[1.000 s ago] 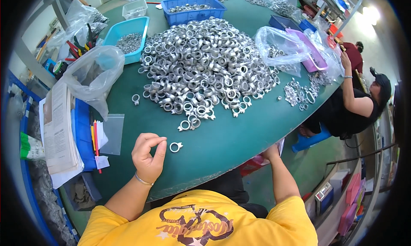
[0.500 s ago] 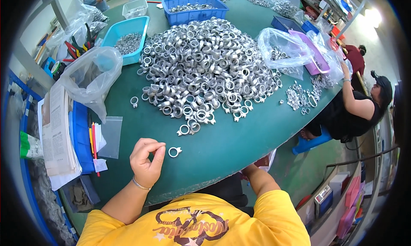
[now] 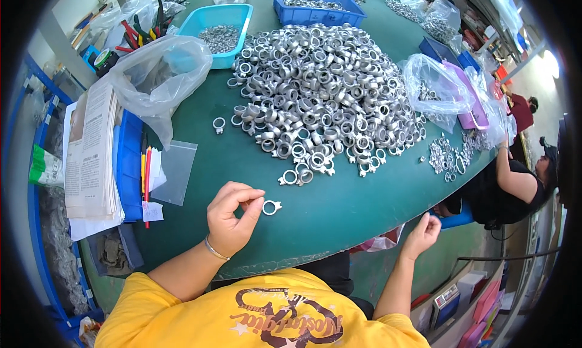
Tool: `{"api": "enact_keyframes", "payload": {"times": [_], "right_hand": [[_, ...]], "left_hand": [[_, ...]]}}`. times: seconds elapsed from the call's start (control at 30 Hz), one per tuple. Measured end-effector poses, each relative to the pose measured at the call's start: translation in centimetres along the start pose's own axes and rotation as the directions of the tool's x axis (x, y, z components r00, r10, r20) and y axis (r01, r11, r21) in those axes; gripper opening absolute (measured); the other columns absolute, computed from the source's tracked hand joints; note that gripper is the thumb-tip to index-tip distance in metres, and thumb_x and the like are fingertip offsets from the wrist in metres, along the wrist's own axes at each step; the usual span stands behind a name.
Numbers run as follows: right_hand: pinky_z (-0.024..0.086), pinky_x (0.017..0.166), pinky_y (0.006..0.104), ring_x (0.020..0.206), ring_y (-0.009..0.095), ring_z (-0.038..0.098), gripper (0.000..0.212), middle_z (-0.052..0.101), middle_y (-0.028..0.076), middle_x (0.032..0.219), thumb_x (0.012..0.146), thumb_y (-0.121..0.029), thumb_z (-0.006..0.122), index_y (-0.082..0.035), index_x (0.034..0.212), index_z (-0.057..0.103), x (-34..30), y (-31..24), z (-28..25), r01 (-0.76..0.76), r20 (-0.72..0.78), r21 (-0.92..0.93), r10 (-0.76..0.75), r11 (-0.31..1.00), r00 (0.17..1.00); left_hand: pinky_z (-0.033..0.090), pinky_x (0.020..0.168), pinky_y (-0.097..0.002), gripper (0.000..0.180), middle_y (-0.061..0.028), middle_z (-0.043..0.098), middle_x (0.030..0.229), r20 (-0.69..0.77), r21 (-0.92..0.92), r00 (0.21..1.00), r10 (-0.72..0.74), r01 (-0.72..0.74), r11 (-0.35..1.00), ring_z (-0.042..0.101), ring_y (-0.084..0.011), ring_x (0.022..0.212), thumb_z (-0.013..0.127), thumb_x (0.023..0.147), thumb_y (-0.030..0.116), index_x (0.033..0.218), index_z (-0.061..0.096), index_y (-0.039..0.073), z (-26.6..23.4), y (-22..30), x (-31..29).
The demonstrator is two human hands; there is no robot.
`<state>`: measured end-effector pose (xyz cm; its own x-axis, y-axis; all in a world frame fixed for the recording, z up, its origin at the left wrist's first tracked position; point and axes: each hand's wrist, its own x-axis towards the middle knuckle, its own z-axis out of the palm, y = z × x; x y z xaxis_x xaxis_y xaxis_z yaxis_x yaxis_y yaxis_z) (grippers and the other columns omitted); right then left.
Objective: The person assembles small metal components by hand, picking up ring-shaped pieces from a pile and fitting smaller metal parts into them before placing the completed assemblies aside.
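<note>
My left hand [image 3: 235,219] is over the green table, thumb and forefinger pressed together in a pinch. Whatever may be between the fingertips is too small to make out. Right beside them a single silver-grey metal ring [image 3: 265,210] with a small notched lug lies on the table. My right hand [image 3: 421,235] is raised near the table's front edge, its fingers curled together; what they hold, if anything, does not show. Beyond both hands spreads a large heap of similar metal rings [image 3: 321,87], with a few loose ones at its near side.
Left are a clear plastic bag [image 3: 159,81], a blue tray [image 3: 130,166], newspapers [image 3: 91,160], pencils [image 3: 147,178] and pliers [image 3: 145,33]. Behind stand a turquoise bin [image 3: 245,30] and a blue crate [image 3: 291,13] of small parts. Another person [image 3: 515,187] sits at the right.
My right hand has come up from below the table edge into sight. The view has shifted, so the table's things appear further right; my left hand stays pinched beside the single ring.
</note>
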<state>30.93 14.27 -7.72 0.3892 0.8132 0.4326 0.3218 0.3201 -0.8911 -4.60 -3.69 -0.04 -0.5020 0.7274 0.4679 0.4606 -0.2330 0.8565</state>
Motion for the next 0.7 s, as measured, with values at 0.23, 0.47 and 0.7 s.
{"api": "enact_keyframes", "payload": {"times": [0.23,0.47,0.7], "right_hand": [[0.047,0.071,0.0353,0.083,0.029,0.056,0.033,0.058,0.011,0.091,0.066,0.01,0.055,-0.006,0.094,0.064,-3.1,-14.5,15.1,0.653,0.683,0.304,-0.636,0.694,0.359],[0.048,0.067,0.0355,0.075,0.03,0.057,0.017,0.057,0.013,0.085,0.071,0.004,0.06,-0.002,0.088,0.061,-4.2,-15.8,16.3,0.635,0.901,0.165,-0.377,0.754,0.214],[0.046,0.054,0.0194,0.066,0.008,0.058,0.015,0.058,0.005,0.085,0.08,0.005,0.058,0.001,0.093,0.064,-8.4,-16.3,13.6,-0.234,0.905,0.129,-0.017,0.964,0.426]], "left_hand": [[0.044,0.06,-0.0188,0.012,-0.0035,0.057,0.081,0.166,-0.459,0.816,-0.554,0.561,0.689,0.052,-0.0074,0.066,0.058,0.082,-0.001,0.093,0.06,-0.001,2.2,1.3,0.3],[0.047,0.06,-0.0203,0.014,-0.004,0.056,0.081,0.258,-0.489,0.861,-0.438,0.507,0.71,0.054,-0.0081,0.068,0.057,0.083,-0.002,0.097,0.057,-0.002,2.7,0.6,-0.6],[0.05,0.064,-0.0196,0.033,-0.0062,0.054,0.09,0.329,-0.337,0.884,-0.331,0.438,0.834,0.059,-0.0103,0.076,0.068,0.073,-0.005,0.103,0.054,-0.001,2.7,0.5,-1.0]]}}
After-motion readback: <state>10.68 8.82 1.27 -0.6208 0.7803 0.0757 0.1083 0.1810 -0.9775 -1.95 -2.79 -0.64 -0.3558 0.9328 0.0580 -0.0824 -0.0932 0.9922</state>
